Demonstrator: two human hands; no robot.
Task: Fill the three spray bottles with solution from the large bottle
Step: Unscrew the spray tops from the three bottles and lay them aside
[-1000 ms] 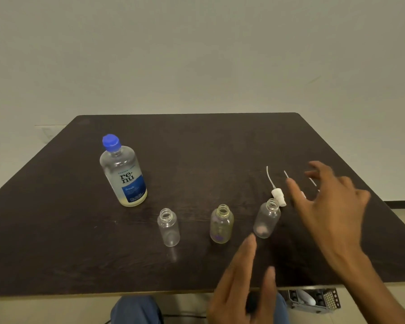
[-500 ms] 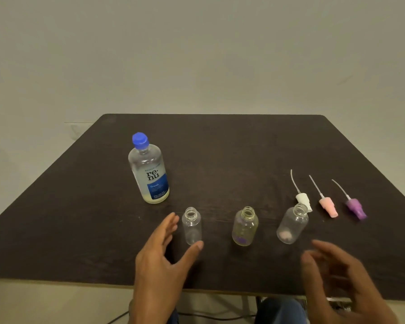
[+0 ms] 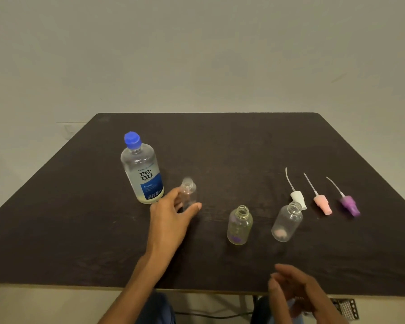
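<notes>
The large solution bottle [image 3: 143, 170], with a blue cap and blue label, stands capped at the left of the dark table [image 3: 220, 141]. My left hand [image 3: 173, 213] grips the leftmost small clear spray bottle [image 3: 189, 190] between thumb and fingers, right beside the large bottle; this small bottle is blurred. The middle spray bottle [image 3: 239, 226], yellowish with a purple mark, and the right spray bottle [image 3: 286, 222] stand uncapped. My right hand [image 3: 295, 291] hovers over the table's near edge with loosely curled fingers, holding nothing.
Three spray heads with dip tubes lie at the right: white [image 3: 298, 198], pink [image 3: 323, 204] and purple [image 3: 350, 205]. The white one touches the right bottle's neck. A pale wall rises behind the table.
My left hand reached forward, closed on the leftmost small bottle and moved it back toward the large bottle. My right hand drew back from the spray heads to the near edge.
</notes>
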